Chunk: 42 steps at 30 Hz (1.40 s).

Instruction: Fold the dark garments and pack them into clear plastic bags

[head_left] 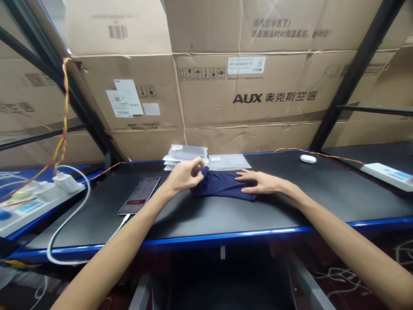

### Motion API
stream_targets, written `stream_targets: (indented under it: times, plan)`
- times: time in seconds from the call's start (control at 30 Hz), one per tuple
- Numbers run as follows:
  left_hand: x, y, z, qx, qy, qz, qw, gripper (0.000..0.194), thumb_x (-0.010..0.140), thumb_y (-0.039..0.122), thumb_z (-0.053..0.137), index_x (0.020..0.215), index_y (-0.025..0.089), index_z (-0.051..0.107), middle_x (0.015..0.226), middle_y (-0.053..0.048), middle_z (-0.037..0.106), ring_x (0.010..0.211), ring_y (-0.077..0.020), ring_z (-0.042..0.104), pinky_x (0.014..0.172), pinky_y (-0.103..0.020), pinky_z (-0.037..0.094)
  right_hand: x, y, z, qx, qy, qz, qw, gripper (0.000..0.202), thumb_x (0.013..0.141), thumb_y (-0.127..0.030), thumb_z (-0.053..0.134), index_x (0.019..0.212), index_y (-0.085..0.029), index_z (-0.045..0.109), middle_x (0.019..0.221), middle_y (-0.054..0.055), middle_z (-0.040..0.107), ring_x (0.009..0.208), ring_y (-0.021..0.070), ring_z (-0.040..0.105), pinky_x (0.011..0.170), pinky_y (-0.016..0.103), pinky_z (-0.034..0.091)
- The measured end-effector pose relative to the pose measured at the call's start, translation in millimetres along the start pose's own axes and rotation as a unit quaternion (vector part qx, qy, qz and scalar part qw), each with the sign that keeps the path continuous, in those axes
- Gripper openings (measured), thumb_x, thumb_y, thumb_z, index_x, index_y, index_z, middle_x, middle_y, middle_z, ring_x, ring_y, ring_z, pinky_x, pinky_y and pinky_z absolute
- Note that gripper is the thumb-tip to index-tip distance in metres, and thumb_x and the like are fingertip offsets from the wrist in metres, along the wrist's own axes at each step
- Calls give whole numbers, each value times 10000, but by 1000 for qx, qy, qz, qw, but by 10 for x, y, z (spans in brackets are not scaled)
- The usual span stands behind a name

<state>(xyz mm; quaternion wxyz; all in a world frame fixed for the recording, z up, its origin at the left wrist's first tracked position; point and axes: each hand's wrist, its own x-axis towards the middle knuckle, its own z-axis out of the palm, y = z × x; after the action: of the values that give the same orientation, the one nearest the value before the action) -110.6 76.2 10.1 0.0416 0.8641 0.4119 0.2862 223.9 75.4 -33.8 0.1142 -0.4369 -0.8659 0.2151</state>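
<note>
A piece of dark navy cloth [222,185] lies on the black tabletop in front of me, roughly folded into a strip. Its left end is lifted and bunched where my left hand [187,174] pinches it between thumb and fingers. My right hand [260,181] rests on the cloth's right end, with the fingers stretched out and spread. Just behind the cloth lies a stack of flat, frosted plastic packets [190,153] with white labels. Beside that stack is another flat packet [230,161]. What kind of garment the cloth is, I cannot tell.
A phone [140,196] on a white cable lies left of my left hand. Power strips stand at the far left [41,198] and far right [389,175]. A small white case [308,159] sits at the back right. Large cardboard boxes [206,103] wall off the rear.
</note>
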Motion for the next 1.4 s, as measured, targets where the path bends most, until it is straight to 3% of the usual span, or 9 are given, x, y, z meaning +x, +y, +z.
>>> stream_targets:
  times: [0.1,0.3,0.37,0.57,0.67,0.8,1.03,1.23,1.4]
  plan:
    - [7,-172,-253,58,-48,-29,997,154,705,221,525,790,192,649,569,32,496,557,-126,429,576,-251,315,-41,67,-72,21,-1,5,1000,632,796,-615,705,1370,-378,591,1551,-10,429,1494,334,233,1220,557,210]
    - [-60,-528,-474,13,-356,-191,915,236,601,268,545,751,196,711,612,4,612,537,-152,509,501,-238,345,-79,82,-146,34,-5,14,999,623,759,-554,764,1335,-359,627,1532,23,456,1471,358,284,1203,579,228]
    - [-69,-542,-470,25,-357,-192,914,236,610,283,566,757,198,730,672,-3,658,596,-162,550,531,-232,374,-79,63,-145,31,-9,22,999,632,759,-551,762,1343,-353,622,1541,28,443,1473,353,282,1207,567,223]
    - [-26,-439,-382,18,-221,-101,970,362,808,469,567,941,186,750,803,-28,706,716,-181,597,637,-252,435,-84,3,-151,32,35,13,999,499,772,-581,727,1192,-312,734,1485,40,529,1407,355,416,1181,523,307]
    - [-19,-458,-315,-15,-261,-92,961,417,784,521,634,1032,206,746,940,-40,737,834,-198,643,720,-253,469,-83,1,-176,-3,71,-5,997,382,782,-583,703,1008,-287,789,1310,58,659,1237,334,561,1081,480,420]
    - [-15,-510,-246,-25,-314,-106,943,325,728,457,685,919,201,748,841,-25,726,771,-187,638,666,-239,456,-62,10,-185,-47,69,-45,996,324,773,-560,696,862,-264,793,1022,68,684,1022,298,598,949,442,470]
    - [-15,-441,-391,-103,-286,-103,947,326,734,453,713,910,180,746,812,-20,713,747,-167,621,663,-231,456,-105,-66,-245,20,80,-61,995,282,796,-494,675,782,-221,745,935,53,626,880,231,592,851,374,470]
    - [-90,-370,-583,-207,-384,-116,892,297,652,426,831,854,210,800,761,-12,738,689,-163,646,651,-230,474,-264,-186,-370,190,-102,-19,976,318,759,-495,747,797,-181,717,699,-8,650,652,150,566,650,286,448]
    - [-87,-261,-451,-200,-484,-69,849,222,650,383,843,820,240,823,762,-15,762,688,-175,667,645,-232,484,-254,-280,-297,230,-237,-9,944,348,703,-478,811,805,-151,754,669,5,682,596,125,577,583,242,442]
